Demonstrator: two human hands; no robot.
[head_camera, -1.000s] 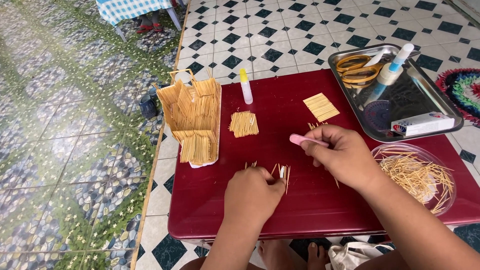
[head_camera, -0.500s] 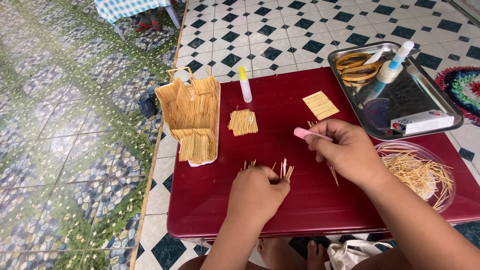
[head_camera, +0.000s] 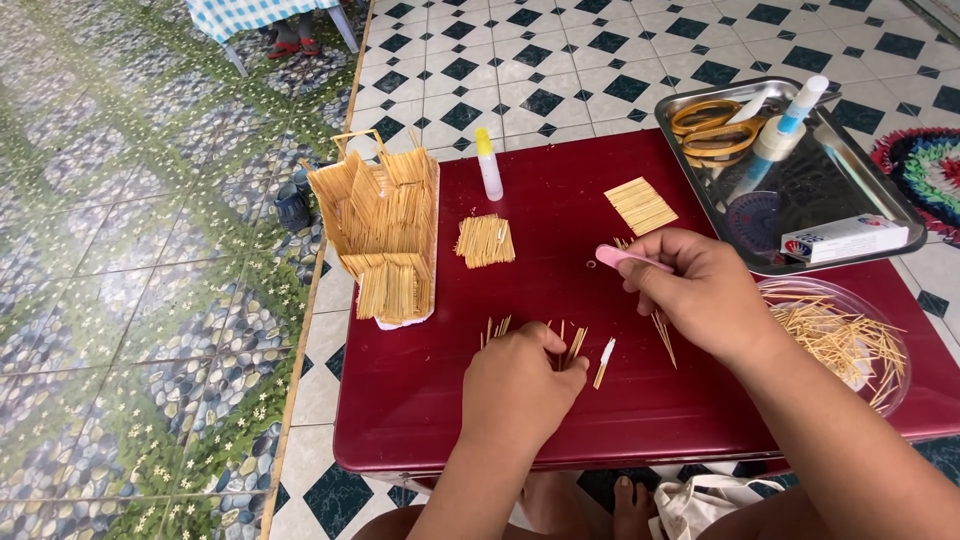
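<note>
Wooden toothpicks, a loose cluster of short cut pieces (head_camera: 565, 345), lie at lower centre of the dark red bench (head_camera: 560, 205); the left hand (head_camera: 520, 385) presses on them, fingers curled down, seemingly lining them up. The right hand (head_camera: 695, 290) pinches a pink flat tool (head_camera: 625, 257). Judging by this, the step is panel assembly; next calls for keeping the sticks flush. Counted: two finished flat toothpick panels (head_camera: 486, 241) and (head_camera: 641, 205), one toothpick house model (head_camera: 385, 235), one yellow-capped glue bottle (head_camera: 488, 166), one steel tray (head_camera: 880, 195), one clear bowl of toothpicks (head_camera: 845, 345).

A glossy dark-red rectangular table (head_camera: 560, 210) is laid with flat toothpick mats (head_camera: 485, 241), a steel tray (head_camera: 895, 195) and a clear toothpick bowl (head_camera: 880, 310).
</note>
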